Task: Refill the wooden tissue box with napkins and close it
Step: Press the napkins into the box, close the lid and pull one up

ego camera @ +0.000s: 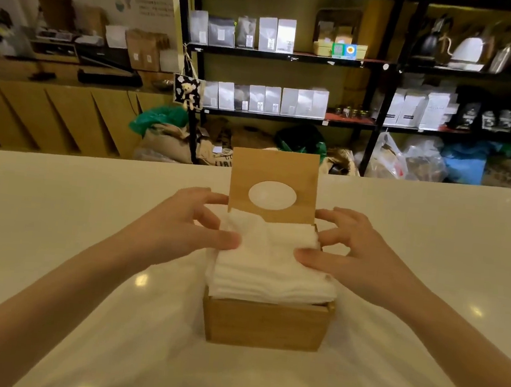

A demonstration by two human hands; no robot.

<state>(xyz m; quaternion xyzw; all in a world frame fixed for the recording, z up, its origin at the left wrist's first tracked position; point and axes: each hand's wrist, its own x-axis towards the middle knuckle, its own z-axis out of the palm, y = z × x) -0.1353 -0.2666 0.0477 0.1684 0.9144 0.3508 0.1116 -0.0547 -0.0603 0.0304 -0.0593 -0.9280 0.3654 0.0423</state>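
Napkins stand proud of the wooden tissue box mid-desk, our left hand and right hand spread, thumbs pressing them down (risk: the upright lid jams on overhanging edges).

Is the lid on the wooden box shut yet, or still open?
Open. The lid stands upright at the back of the wooden box, and the napkins rise above the rim.

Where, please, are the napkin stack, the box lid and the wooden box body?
napkin stack [271, 270]: head view, top of the white pile.
box lid [274, 167]: head view, wood above the oval hole.
wooden box [265, 323]: head view, front wall.
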